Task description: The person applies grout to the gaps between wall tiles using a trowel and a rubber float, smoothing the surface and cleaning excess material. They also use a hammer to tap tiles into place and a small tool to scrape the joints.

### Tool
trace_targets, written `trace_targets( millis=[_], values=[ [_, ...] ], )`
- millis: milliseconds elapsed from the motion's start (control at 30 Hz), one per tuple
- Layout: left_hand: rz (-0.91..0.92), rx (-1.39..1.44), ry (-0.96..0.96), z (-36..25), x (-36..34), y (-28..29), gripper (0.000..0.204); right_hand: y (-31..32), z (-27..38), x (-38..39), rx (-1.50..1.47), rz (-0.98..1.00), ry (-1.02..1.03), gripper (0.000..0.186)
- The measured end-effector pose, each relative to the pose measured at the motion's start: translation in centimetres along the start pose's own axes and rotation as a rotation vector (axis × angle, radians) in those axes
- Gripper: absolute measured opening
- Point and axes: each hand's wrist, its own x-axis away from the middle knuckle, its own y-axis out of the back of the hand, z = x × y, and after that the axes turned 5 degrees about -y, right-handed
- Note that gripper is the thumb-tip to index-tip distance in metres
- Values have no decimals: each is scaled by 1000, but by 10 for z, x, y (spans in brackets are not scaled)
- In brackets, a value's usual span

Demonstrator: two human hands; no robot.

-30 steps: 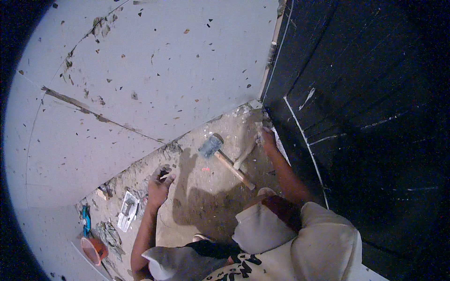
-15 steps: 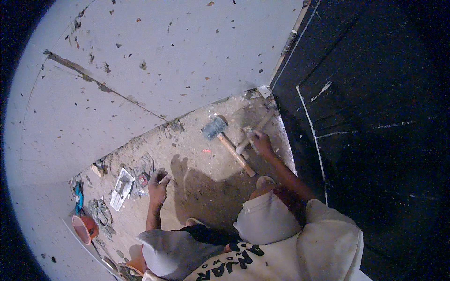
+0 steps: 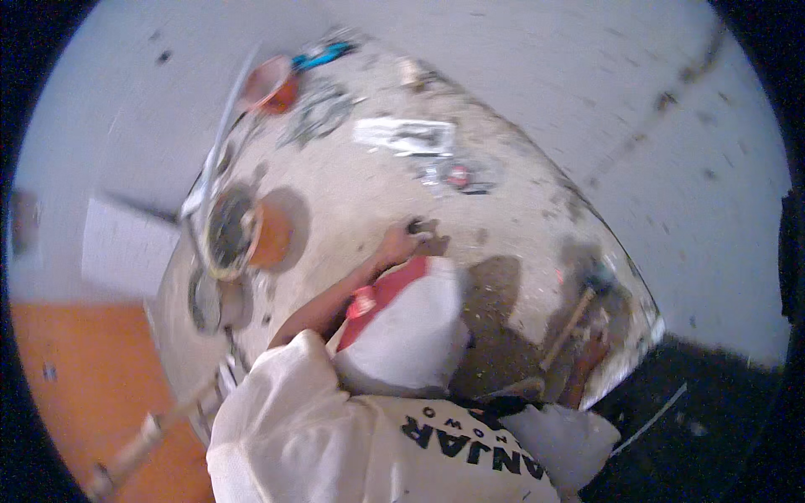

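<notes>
My left hand (image 3: 404, 241) is low over the dusty floor, beside my raised knee. Its fingers look parted and partly bent, with nothing visible in them. Over on the right, my right hand (image 3: 594, 348) is near the wall corner, its fingers smeared by motion; whether it holds anything cannot be made out. Just left of that hand a rubber mallet lies on the floor, with a dark head (image 3: 599, 277) and a wooden handle (image 3: 566, 329). A white tray (image 3: 365, 132) with a grey tool on it lies beyond my left hand, near a small red round object (image 3: 458, 174).
An orange bucket (image 3: 272, 235) with grey material inside stands at left, beside a round grey container (image 3: 205, 300). Farther off are another orange bucket (image 3: 281, 96), a teal tool (image 3: 323, 56) and a crumpled grey sheet (image 3: 323, 113). A pale wall (image 3: 587, 84) bounds the right side.
My view has swung left, bringing the grey-filled bucket and orange surface into sight and blurring the picture. The mallet still lies on the floor near my right hand.
</notes>
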Motion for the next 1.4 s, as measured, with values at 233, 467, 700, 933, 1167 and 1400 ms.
trace_targets(
  millis=[233, 467, 700, 933, 1167, 1400],
  values=[
    [-226, -157, 70, 51, 47, 33, 57, -22, 19, -8, 245, 296, 184, 37],
    [-388, -279, 285, 129, 99, 49, 56, -56, 47, -11, 438, 593, 357, 35],
    [-569, -365, 436, 191, 165, 45, 63, -61, 58, -23, 583, 704, 445, 34],
    [-601, -491, 695, 245, 221, 42, 71, -44, 76, -60, 613, 691, 572, 33],
    [-623, -514, 788, 242, 282, 42, 65, -28, 210, -99, 525, 588, 610, 32],
    [-567, -623, 677, 224, 368, 40, 63, -43, 368, -98, 254, 532, 945, 34]
  ],
)
